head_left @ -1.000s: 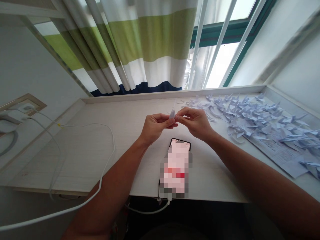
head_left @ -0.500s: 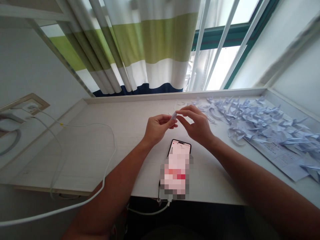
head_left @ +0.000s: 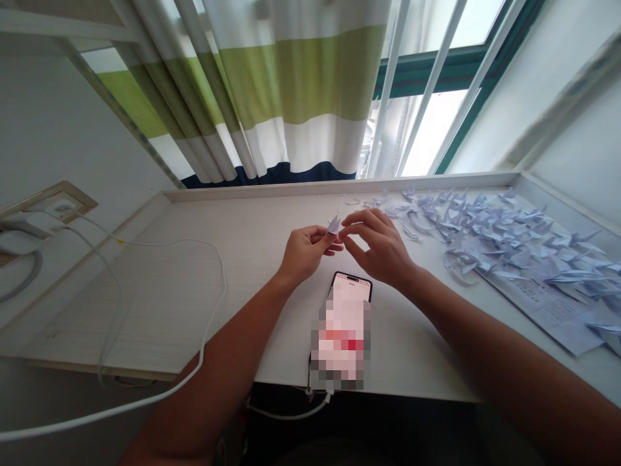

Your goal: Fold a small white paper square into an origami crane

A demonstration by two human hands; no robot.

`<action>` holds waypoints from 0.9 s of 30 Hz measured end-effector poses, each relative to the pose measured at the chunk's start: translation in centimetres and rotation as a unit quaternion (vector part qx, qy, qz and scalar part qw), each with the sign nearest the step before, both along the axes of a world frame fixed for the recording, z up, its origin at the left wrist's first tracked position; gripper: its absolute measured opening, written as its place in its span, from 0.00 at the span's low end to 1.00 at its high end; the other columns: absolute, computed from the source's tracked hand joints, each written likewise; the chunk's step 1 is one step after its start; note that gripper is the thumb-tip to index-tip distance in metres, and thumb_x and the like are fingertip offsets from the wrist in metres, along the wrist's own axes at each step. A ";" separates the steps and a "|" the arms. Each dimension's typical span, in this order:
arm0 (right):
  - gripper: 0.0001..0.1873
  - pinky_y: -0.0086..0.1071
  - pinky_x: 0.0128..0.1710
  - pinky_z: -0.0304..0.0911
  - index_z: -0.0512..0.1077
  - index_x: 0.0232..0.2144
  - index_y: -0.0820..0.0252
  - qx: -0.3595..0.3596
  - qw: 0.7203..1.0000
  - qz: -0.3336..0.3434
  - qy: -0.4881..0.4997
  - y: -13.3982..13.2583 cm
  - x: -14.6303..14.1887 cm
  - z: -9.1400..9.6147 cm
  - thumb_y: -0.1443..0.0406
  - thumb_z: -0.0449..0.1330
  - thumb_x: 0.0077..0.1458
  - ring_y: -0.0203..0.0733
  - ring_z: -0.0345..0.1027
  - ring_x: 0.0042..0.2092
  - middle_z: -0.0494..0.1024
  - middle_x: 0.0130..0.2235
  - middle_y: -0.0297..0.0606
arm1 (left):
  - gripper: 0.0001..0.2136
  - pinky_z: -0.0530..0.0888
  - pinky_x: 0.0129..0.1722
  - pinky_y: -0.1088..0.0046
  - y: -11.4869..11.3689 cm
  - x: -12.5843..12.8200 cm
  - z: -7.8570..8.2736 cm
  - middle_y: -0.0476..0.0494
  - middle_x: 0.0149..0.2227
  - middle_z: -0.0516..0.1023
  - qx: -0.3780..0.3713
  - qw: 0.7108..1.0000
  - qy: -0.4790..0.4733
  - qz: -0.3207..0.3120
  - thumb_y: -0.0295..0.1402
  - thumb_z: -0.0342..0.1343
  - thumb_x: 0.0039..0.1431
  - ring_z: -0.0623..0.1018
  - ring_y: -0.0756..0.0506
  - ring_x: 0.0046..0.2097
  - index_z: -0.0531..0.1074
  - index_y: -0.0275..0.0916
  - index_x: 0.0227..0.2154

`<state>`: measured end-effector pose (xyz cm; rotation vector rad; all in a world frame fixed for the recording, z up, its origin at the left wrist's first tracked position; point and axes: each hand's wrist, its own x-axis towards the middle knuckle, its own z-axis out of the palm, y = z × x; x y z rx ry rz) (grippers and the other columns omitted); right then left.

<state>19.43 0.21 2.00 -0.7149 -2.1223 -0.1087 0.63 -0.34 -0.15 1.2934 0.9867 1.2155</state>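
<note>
Between the thumb and fingers of my left hand (head_left: 306,251) is a small piece of folded white paper (head_left: 334,225), its pointed end up. My right hand (head_left: 376,243) is just to the right of it, fingers apart and slightly bent, the fingertips close to the paper. Whether a right fingertip touches its lower edge I cannot tell. Both hands are raised over the white desk (head_left: 233,310), beyond a phone (head_left: 352,291) with a lit, partly blurred screen.
Many folded paper cranes (head_left: 504,226) lie heaped at the right, some over a printed sheet (head_left: 538,304). A white cable (head_left: 224,278) loops across the left of the desk from a wall socket (head_left: 63,207). A striped curtain (head_left: 305,77) and barred window stand behind.
My right fingers have come off the paper's top and dropped slightly, spreading apart. More of the folded paper now shows in my left hand, which has barely moved.
</note>
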 end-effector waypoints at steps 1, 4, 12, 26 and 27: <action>0.05 0.46 0.43 0.68 0.75 0.38 0.55 0.010 1.000 -0.009 -0.019 -0.1 -0.1 0.0 0.66 0.59 0.68 0.51 0.73 0.47 0.82 0.45 0.44 | 0.23 0.81 0.41 0.63 0.0 0.1 0.1 0.37 0.35 0.86 -0.005 1.000 -0.010 0.007 0.52 0.71 0.52 0.87 0.39 0.38 0.82 0.34 0.37; 0.05 0.46 0.45 0.70 0.75 0.42 0.56 0.022 0.998 -0.001 -0.064 -0.4 -0.3 0.0 0.66 0.58 0.70 0.52 0.74 0.50 0.83 0.49 0.46 | 0.21 0.82 0.45 0.61 -0.2 0.3 0.5 0.39 0.34 0.86 -0.034 0.997 -0.064 0.011 0.48 0.73 0.50 0.86 0.40 0.38 0.82 0.34 0.37; 0.09 0.54 0.59 0.72 0.73 0.49 0.57 0.009 0.997 0.040 -0.071 -0.4 -0.4 0.0 0.68 0.57 0.69 0.53 0.76 0.59 0.84 0.54 0.48 | 0.15 0.81 0.48 0.65 -0.3 0.0 1.4 0.40 0.35 0.86 -0.067 0.982 -0.169 -0.055 0.42 0.68 0.57 0.85 0.43 0.39 0.83 0.33 0.36; 0.08 0.46 0.51 0.76 0.80 0.42 0.55 -0.244 0.920 0.047 0.304 -0.1 0.0 0.7 0.60 0.64 0.64 0.47 0.82 0.48 0.86 0.45 0.40 | 0.20 0.79 0.45 0.61 -0.1 -0.2 0.5 0.35 0.39 0.87 0.001 0.996 -0.006 -0.089 0.49 0.67 0.60 0.86 0.40 0.42 0.80 0.34 0.41; 0.09 0.46 0.51 0.75 0.81 0.40 0.55 -0.282 0.916 0.060 0.280 0.2 0.3 1.0 0.59 0.64 0.63 0.47 0.81 0.48 0.86 0.44 0.40 | 0.20 0.79 0.44 0.62 -0.1 -0.1 0.3 0.35 0.39 0.87 0.011 0.995 0.022 -0.092 0.49 0.66 0.60 0.86 0.40 0.42 0.80 0.34 0.40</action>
